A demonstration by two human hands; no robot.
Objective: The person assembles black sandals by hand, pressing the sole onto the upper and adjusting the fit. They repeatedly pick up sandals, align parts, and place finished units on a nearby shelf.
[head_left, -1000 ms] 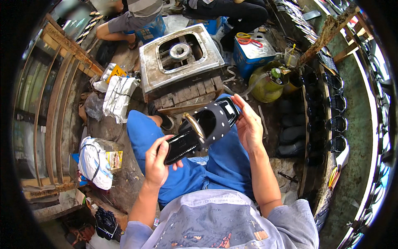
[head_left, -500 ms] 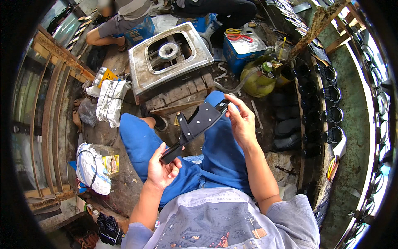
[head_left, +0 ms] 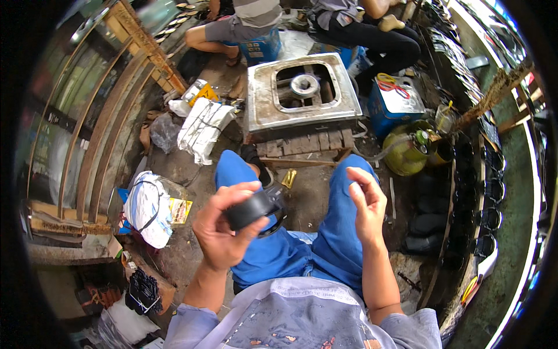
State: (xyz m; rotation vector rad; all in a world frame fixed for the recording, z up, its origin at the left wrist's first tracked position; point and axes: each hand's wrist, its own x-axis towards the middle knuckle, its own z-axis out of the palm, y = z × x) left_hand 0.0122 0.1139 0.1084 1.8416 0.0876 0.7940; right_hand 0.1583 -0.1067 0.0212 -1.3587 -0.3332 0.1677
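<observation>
My left hand is closed around a black sandal, fingers on top and thumb beneath. The sandal points away over my left knee, so one rounded black end faces me and its far part is partly hidden and blurred. My right hand hovers over my right thigh, apart from the sandal. Its fingers are loosely bent, the thumb stands off from them, and nothing shows in it. Both of my legs, in blue trousers, are spread beneath the hands.
Ahead stands a stove-like metal frame with a round burner in its opening. A green gas cylinder and a blue tin are to its right. White bundles lie left. Racks of black footwear line the right. Two people sit beyond.
My right hand has let go of the sandal and moved away from it. My left hand has raised and turned the sandal. The whole view has swung left, shifting the surroundings rightward.
</observation>
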